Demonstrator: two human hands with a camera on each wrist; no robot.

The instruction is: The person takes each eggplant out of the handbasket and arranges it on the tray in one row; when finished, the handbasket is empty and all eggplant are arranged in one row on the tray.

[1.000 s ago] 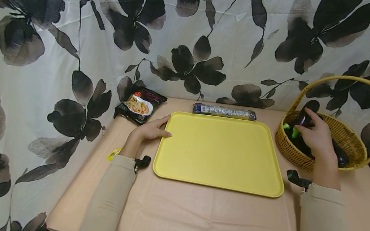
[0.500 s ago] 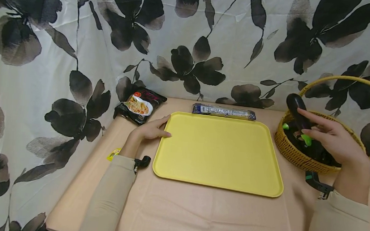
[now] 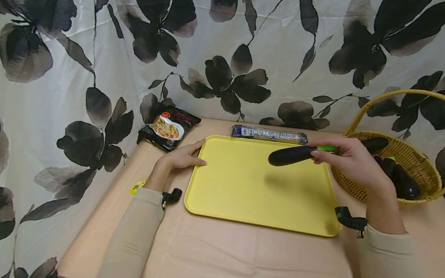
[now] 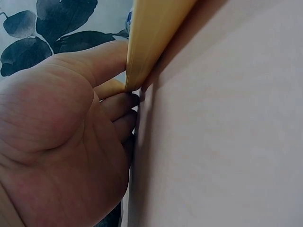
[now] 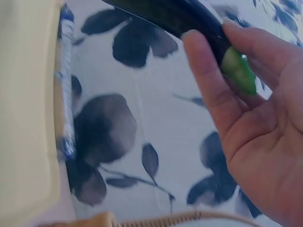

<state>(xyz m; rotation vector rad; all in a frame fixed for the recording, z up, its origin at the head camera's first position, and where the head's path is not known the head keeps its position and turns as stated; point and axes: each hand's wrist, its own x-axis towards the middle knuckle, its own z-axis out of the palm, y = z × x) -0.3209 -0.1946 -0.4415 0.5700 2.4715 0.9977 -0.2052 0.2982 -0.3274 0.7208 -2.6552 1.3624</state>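
Note:
An eggplant (image 3: 288,156) with a green cap hangs tilted above the right part of the yellow tray (image 3: 250,189). My right hand (image 3: 361,165) pinches it near the cap between thumb and fingers; in the right wrist view the green cap (image 5: 238,75) shows beside the palm. At the tray's left edge, my left hand (image 3: 182,156) holds the rim with the thumb on top. The left wrist view has the tray's side (image 4: 151,42) between thumb and curled fingers, whose tips are partly hidden. More eggplants (image 3: 405,183) lie in the wicker basket (image 3: 432,171) on the right.
Behind the tray lies a long blue-and-silver packet (image 3: 270,134). A black noodle packet (image 3: 168,128) sits at the back left, and a small yellow packet (image 3: 137,186) is by the left forearm. The basket's tall handle (image 3: 418,92) arches up. A floral cloth (image 3: 238,40) hangs behind.
My right hand has lifted the eggplant out of the basket and carried it left over the tray, turning it so its round end points left. The left hand stays put.

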